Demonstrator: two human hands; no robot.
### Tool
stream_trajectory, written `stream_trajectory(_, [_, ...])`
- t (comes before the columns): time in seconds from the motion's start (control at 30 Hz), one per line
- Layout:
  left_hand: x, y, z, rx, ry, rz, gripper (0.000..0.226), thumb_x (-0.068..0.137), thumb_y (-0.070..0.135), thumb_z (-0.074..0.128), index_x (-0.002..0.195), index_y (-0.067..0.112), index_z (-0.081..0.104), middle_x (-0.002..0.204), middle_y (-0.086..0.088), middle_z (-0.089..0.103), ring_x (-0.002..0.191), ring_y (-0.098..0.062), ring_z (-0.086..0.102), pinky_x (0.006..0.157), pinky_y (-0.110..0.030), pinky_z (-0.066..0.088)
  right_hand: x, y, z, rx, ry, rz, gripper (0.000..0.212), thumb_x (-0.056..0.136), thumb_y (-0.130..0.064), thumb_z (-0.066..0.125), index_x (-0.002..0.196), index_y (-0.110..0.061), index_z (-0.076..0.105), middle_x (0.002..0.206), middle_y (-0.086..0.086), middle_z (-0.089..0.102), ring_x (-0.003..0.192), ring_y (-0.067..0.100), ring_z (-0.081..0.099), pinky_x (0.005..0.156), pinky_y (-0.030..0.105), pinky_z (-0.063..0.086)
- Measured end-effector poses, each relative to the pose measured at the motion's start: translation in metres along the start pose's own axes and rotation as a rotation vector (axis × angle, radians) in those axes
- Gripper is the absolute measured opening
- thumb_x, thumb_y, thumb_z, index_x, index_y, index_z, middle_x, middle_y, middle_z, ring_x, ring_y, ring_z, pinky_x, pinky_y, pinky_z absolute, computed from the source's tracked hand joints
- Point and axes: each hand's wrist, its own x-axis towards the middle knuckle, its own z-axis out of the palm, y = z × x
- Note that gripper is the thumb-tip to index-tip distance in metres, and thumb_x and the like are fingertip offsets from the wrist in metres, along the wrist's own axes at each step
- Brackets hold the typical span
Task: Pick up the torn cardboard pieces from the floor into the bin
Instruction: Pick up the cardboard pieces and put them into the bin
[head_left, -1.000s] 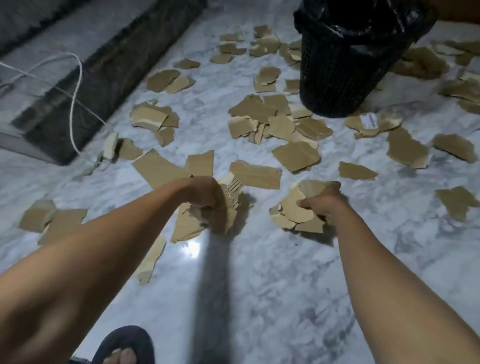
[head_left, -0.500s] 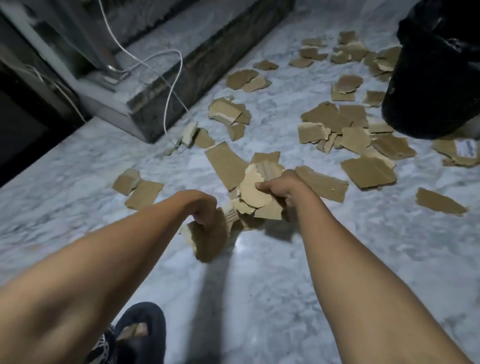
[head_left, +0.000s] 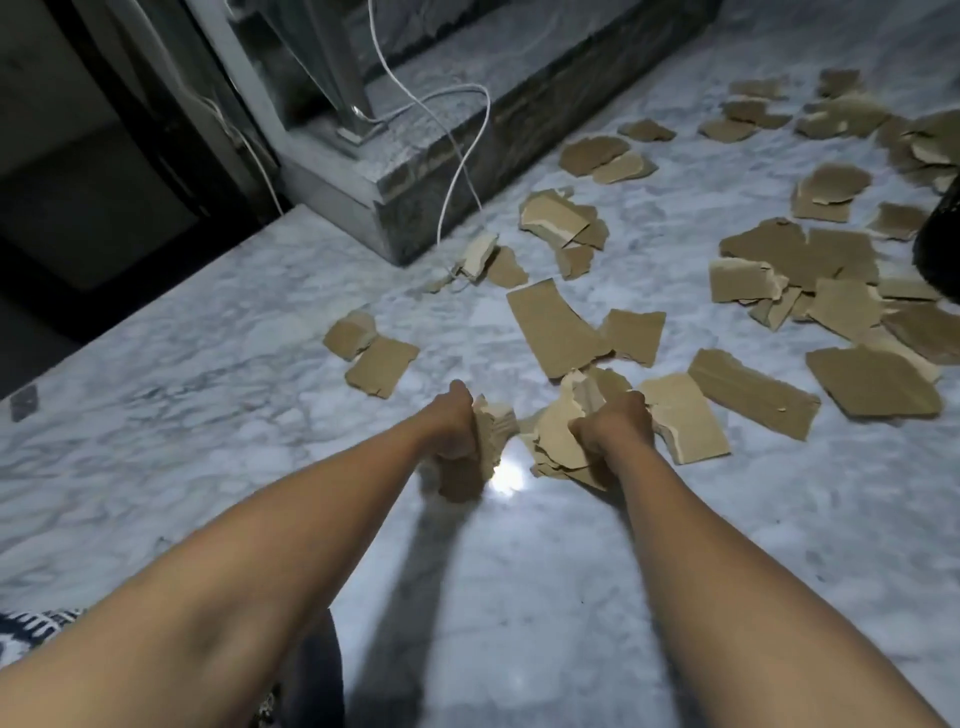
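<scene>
While clutching wads (head_left: 553, 441) in left hand (head_left: 456, 431), right hand (head_left: 615, 428), fingers curled tight: risk shedding some if grabbing more; bin (head_left: 941, 244) well apart, right edge.

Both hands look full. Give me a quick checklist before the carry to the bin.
1. Left hand grips a wad of torn brown cardboard pieces: ok.
2. Right hand grips a second brown cardboard bundle: ok.
3. Black bin opening in view: cannot tell, only its edge shows at far right.
4. Path towards it: not ok, loose cardboard scraps litter the marble floor.
5. White cable away from scraps: not ok, it trails down among them.
</scene>
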Motion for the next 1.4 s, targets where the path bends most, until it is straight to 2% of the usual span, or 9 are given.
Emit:
stream_trajectory(0.13, [0.030,-0.062,-0.043,-0.105,0.039,-0.147,0.050,0.080,0.022,0.075,0.122,-0.001,0.058,0.118,-0.015,0.063,0.106,-0.030,0.062,0.082,-0.036,0.055,-0.009,0.000,0.001,0.047,0.033,-0.062,0.082,0.077,-0.020,0.082,0.137,-0.004,0.028,0.139,0.017,0.050,0.123,0.037,0.053,0.091,0.039,0.046])
stream_trajectory(0.3, [0.059,-0.104,-0.068,-0.078,0.175,-0.241,0.063,0.082,0.040,0.071,0.133,0.008,0.051,0.132,-0.013,0.053,0.120,-0.030,0.052,0.103,-0.037,0.043,-0.019,-0.017,0.022,-0.169,0.026,-0.252,0.081,0.079,-0.028,0.081,0.140,-0.011,0.031,0.132,0.013,0.055,0.118,0.037,0.056,0.085,0.039,0.046])
stream_trajectory(0.43, [0.075,-0.107,-0.067,-0.016,0.157,-0.169,0.052,0.088,0.035,0.066,0.129,0.005,0.052,0.131,-0.016,0.056,0.115,-0.030,0.056,0.094,-0.036,0.049,-0.027,-0.045,0.037,-0.317,0.002,-0.319,0.076,0.082,-0.029,0.078,0.142,-0.016,0.034,0.133,0.012,0.050,0.117,0.037,0.056,0.085,0.039,0.047])
stream_trajectory(0.53, [0.076,-0.091,-0.066,0.103,0.170,-0.046,0.040,0.097,0.027,0.051,0.129,0.003,0.052,0.132,-0.019,0.053,0.122,-0.033,0.051,0.099,-0.035,0.040,-0.030,-0.062,0.050,-0.390,-0.020,-0.341,0.074,0.084,-0.026,0.076,0.142,-0.018,0.030,0.136,0.013,0.044,0.117,0.038,0.055,0.086,0.041,0.046])
stream_trajectory(0.8, [0.091,-0.079,-0.068,0.176,0.091,-0.068,0.058,0.079,0.023,0.071,0.128,0.003,0.050,0.128,-0.020,0.053,0.118,-0.034,0.052,0.090,-0.034,0.047,-0.033,-0.084,0.075,-0.500,-0.033,-0.398,0.073,0.082,-0.024,0.078,0.137,-0.013,0.031,0.135,0.014,0.038,0.121,0.039,0.050,0.094,0.046,0.048])
stream_trajectory(0.97, [0.094,-0.076,-0.071,0.051,0.065,-0.028,0.058,0.072,0.017,0.079,0.119,0.000,0.050,0.117,-0.017,0.061,0.099,-0.031,0.062,0.066,-0.030,0.047,-0.035,-0.080,0.078,-0.487,-0.020,-0.413,0.070,0.082,-0.023,0.078,0.133,-0.014,0.032,0.132,0.013,0.040,0.119,0.037,0.050,0.091,0.045,0.048])
stream_trajectory(1.1, [0.098,-0.089,-0.087,-0.263,0.186,-0.098,0.105,0.080,0.013,0.076,0.154,0.005,0.003,0.137,-0.022,0.048,0.116,-0.036,0.055,0.086,-0.036,0.052,-0.036,-0.077,0.077,-0.375,-0.041,-0.374,0.075,0.078,-0.023,0.082,0.137,-0.012,0.036,0.132,0.013,0.046,0.119,0.036,0.052,0.087,0.040,0.047])
stream_trajectory(1.23, [0.110,-0.122,-0.106,-0.233,0.281,-0.236,0.068,0.082,0.036,0.074,0.136,0.007,0.044,0.135,-0.018,0.053,0.120,-0.034,0.052,0.097,-0.036,0.047,-0.036,-0.071,0.076,-0.294,-0.070,-0.344,0.060,0.073,-0.028,0.086,0.121,-0.009,0.056,0.121,0.009,0.059,0.105,0.030,0.062,0.075,0.032,0.048])
stream_trajectory(1.4, [0.124,-0.140,-0.106,-0.139,0.181,-0.309,0.085,0.083,0.050,0.071,0.145,0.007,0.033,0.156,-0.017,0.021,0.138,-0.040,0.029,0.106,-0.041,0.037,-0.032,-0.062,0.072,-0.240,-0.104,-0.291,0.079,0.074,-0.034,0.084,0.139,-0.007,0.048,0.137,0.009,0.049,0.117,0.029,0.057,0.087,0.035,0.052])
